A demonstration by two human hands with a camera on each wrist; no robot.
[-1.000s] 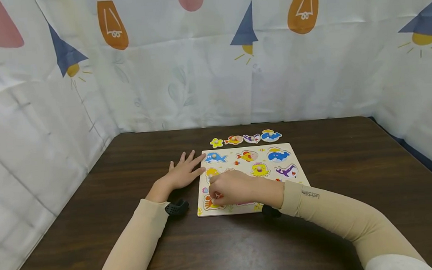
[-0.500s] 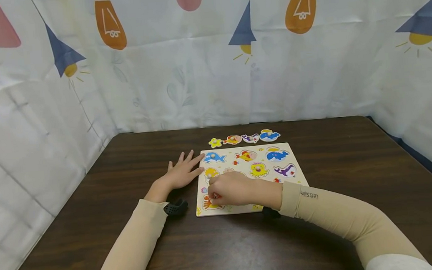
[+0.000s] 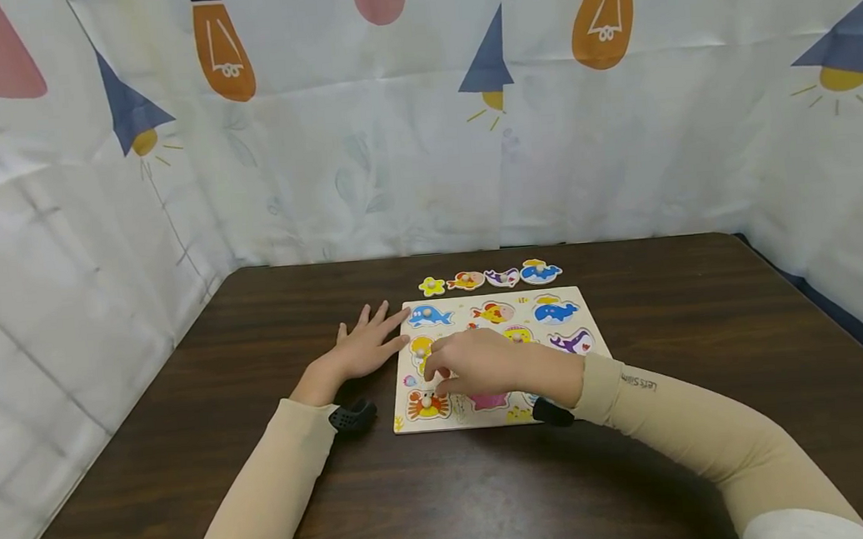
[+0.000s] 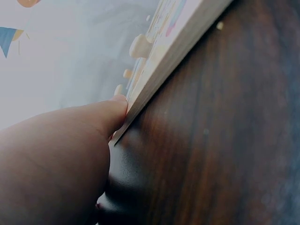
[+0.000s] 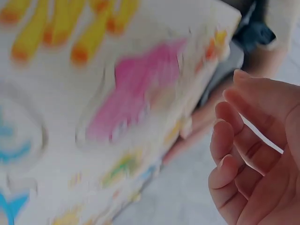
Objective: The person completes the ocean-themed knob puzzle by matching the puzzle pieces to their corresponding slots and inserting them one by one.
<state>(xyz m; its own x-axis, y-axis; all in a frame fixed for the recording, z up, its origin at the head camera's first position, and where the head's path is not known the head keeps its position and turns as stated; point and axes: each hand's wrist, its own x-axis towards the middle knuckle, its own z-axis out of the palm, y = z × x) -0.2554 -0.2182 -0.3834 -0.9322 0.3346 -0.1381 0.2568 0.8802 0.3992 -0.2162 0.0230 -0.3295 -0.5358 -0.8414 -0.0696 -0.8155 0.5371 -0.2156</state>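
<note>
My left hand (image 3: 358,348) lies spread on the table, its thumb and index finger touching the left edge of a wooden peg puzzle board (image 3: 402,405). In the left wrist view the thumb (image 4: 112,112) presses against the board's side (image 4: 161,77). Over the board's middle hovers my right hand (image 3: 483,362), fingers loosely curled and holding nothing. A knobbed crab piece (image 3: 427,403) sits at the board's near left, just beyond those fingertips. A blue fish-like piece (image 3: 430,315), a yellow piece (image 3: 420,349) and an octopus piece (image 3: 517,334) also sit in the board.
Behind the board lie loose knobbed pieces in a row: a yellow flower-like piece (image 3: 432,286), an orange fish (image 3: 466,280), a purple whale (image 3: 503,278) and a blue whale (image 3: 540,273). A printed curtain (image 3: 424,170) hangs beyond the dark wooden table (image 3: 327,494).
My right hand has let go of the crab piece and moved up and slightly right, its fingers loosening. The crab now shows fully. My left hand stays at the board's edge.
</note>
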